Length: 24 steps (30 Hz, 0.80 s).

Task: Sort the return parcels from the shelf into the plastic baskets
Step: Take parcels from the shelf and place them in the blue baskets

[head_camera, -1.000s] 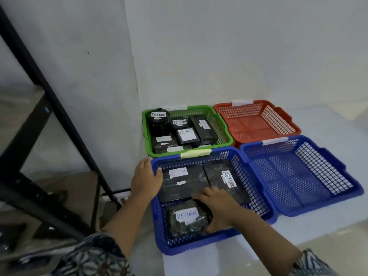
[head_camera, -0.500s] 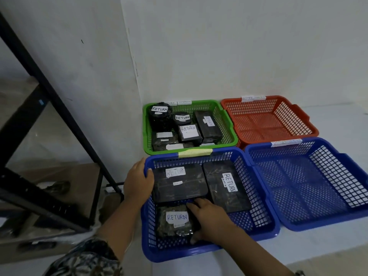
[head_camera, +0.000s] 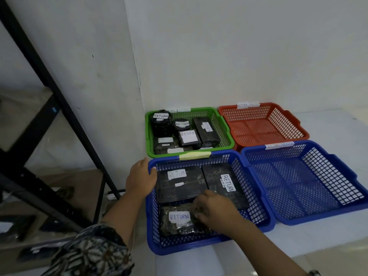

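Observation:
A blue basket (head_camera: pixel 199 245) stands at the front left of the white surface. It holds two flat black parcels (head_camera: pixel 179 188) (head_camera: pixel 219 176) with RETURN labels and, in front of them, a small dark parcel (head_camera: pixel 177 220) labelled RETURN. My left hand (head_camera: pixel 140 181) grips the basket's left rim, with the thumb over the edge. My right hand (head_camera: pixel 216 212) lies inside the basket, fingers curled on the right end of the small parcel.
Behind the front basket is a green basket (head_camera: pixel 148 132) with several labelled black parcels. A red basket (head_camera: pixel 262 124) and a second blue basket (head_camera: pixel 308 180) sit to the right. At the left stands a black shelf frame (head_camera: pixel 59 100), and a white wall rises behind.
Both hands keep their places on the rim and the small parcel. My right hand's fingers have curled more around the parcel's right end. The view has shifted a little.

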### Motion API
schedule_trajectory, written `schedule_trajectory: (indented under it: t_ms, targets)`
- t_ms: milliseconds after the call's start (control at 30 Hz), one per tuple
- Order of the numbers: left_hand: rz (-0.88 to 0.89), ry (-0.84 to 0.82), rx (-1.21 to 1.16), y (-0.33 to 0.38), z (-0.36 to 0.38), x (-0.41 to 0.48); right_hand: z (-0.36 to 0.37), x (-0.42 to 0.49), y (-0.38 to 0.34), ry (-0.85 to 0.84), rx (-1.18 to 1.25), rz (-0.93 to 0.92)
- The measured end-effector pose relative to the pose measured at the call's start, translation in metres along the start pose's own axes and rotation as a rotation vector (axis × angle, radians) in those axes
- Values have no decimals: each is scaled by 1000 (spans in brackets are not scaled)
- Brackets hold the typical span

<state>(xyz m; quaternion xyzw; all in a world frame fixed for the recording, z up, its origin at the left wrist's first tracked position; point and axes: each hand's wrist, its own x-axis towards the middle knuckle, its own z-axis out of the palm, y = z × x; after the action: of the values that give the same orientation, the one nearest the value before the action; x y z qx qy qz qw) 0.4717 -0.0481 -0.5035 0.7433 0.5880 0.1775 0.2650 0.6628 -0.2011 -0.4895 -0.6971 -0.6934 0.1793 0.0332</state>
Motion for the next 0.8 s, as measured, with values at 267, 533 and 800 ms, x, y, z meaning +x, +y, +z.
schedule_trajectory:
  t_ms: [267, 533, 800]
  targets:
    - [169, 72, 180, -2, -85, -41, -39, -12, -66, 308, 44, 52]
    - [399, 255, 339, -31, -216, -128, -90, -24, -221, 602, 31, -124]
    - [432, 568, 395, -82, -375, -208, -133, -41, -401, 767, 33, -322]
